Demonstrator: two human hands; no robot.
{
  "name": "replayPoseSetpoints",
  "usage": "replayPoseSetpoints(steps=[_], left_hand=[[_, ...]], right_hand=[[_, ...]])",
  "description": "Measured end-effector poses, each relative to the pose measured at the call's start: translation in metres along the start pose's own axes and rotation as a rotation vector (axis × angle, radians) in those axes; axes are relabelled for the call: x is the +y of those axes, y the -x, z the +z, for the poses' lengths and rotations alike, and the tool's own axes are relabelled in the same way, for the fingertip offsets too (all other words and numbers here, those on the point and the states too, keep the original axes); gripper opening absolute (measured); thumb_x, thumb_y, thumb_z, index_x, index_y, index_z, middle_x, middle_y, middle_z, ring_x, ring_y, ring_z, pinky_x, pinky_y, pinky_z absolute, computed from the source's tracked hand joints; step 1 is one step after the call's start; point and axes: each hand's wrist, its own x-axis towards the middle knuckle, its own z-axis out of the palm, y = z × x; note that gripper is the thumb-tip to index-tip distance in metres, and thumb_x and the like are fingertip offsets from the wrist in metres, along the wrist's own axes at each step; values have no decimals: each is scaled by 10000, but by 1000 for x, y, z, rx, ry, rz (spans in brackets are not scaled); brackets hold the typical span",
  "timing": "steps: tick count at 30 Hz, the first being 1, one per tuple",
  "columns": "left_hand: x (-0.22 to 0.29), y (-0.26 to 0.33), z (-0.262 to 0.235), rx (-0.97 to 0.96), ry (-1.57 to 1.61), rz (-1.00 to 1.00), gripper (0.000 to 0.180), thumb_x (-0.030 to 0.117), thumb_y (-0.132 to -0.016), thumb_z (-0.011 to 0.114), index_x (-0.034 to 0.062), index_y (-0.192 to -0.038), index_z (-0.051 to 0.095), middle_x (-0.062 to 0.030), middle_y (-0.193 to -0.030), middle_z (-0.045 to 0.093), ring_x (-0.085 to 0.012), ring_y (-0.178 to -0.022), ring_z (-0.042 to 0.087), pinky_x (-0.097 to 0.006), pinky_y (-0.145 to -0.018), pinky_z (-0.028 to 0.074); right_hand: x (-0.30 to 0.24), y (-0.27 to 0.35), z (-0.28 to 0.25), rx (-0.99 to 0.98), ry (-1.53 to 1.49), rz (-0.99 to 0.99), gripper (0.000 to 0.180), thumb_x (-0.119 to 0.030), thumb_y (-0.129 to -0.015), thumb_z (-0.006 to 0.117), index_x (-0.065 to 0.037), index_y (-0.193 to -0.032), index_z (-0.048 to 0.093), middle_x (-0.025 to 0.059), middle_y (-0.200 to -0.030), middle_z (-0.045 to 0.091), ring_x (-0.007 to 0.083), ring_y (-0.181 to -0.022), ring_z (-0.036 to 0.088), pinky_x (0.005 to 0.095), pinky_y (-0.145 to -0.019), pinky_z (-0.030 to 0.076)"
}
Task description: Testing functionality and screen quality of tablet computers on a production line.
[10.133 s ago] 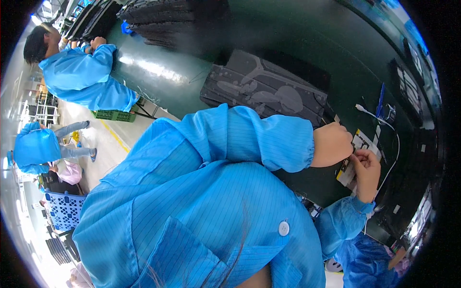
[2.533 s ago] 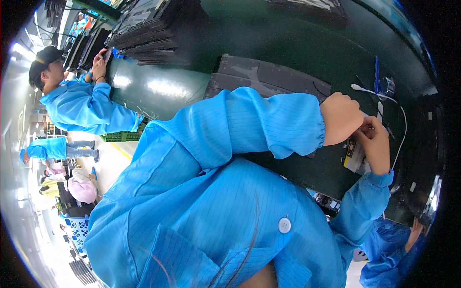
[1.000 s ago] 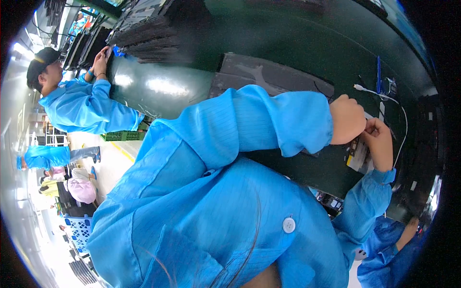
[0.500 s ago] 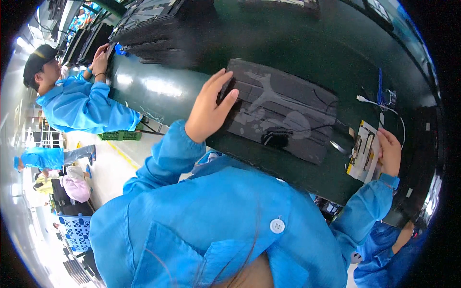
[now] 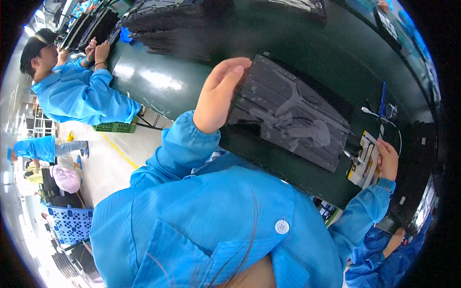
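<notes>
Slippage is my main worry: my left hand point(image 5: 218, 98) has its fingers curled over the near-left corner of the dark panel point(image 5: 288, 117) lying flat on the green bench point(image 5: 158, 81), while my right hand point(image 5: 388, 159), well apart from it, rests closed against the yellow-and-white card point(image 5: 363, 158) by the panel's far end. If I pull one corner alone, I judge the panel could swing into the white cable point(image 5: 377, 115) or shove the card off

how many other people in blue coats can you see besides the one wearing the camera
3, perhaps more hidden: one in a dark cap at the green bench upper left, one bent over on the left edge, one sleeve and hand lower right.
</notes>
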Motion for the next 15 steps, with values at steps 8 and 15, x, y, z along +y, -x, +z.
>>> replayPoseSetpoints(steps=[8, 15], left_hand=[[4, -45, -8, -87, 180, -301, 386, 313, -870, 468, -5, -1088, 491, -141, -1041, 554, -217, -971, 511, -330, -839, 425], [-2, -70, 16, -217, 103, -638, 533, 505, -873, 382, 22, -1022, 552, -140, -972, 615, -216, -845, 603, -334, -804, 479]], right_hand=[[-11, 9, 4, 16, 91, 35, 221, -180, -822, 587, -29, -984, 584, -44, -606, 513, 16, -415, 368, 168, -354, 251], [-58, 118, 70, 405, 697, -652, 413, -278, -848, 541, 5, -1143, 480, 140, -1063, 520, 212, -913, 510, 384, -906, 327]])
